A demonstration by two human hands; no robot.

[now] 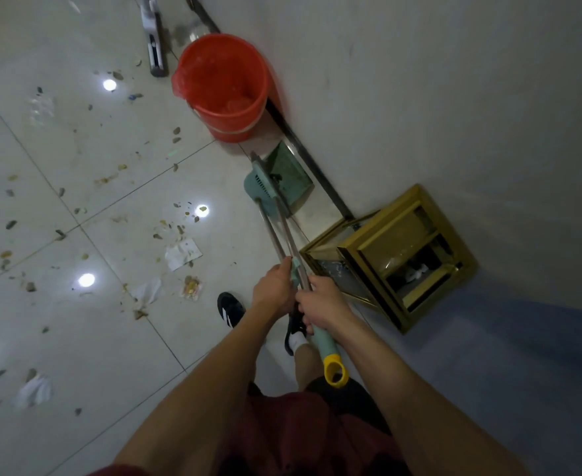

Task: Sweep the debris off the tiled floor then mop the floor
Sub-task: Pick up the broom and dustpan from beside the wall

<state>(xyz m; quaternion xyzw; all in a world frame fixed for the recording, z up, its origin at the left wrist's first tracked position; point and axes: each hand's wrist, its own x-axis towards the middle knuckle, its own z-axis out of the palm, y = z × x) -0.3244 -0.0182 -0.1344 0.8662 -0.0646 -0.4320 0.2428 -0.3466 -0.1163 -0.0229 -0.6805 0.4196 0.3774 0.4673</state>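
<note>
A green broom point(261, 187) and a green dustpan point(289, 171) stand together on the tiled floor point(76, 338) by the wall, their two metal poles running back to me. My left hand point(273, 289) grips one pole at its green clip. My right hand point(323, 304) grips the other pole above its green handle with a yellow end point(334, 372). Debris point(166, 228) lies scattered over the tiles to the left: small brown scraps, crumpled paper point(182, 252) and tissues point(35, 389).
A red bucket point(224, 87) stands by the wall beyond the dustpan. A mop head point(155, 53) lies at the top. A gold-coloured bin point(399, 259) stands against the wall on the right. My black shoe point(229, 309) is on the tiles.
</note>
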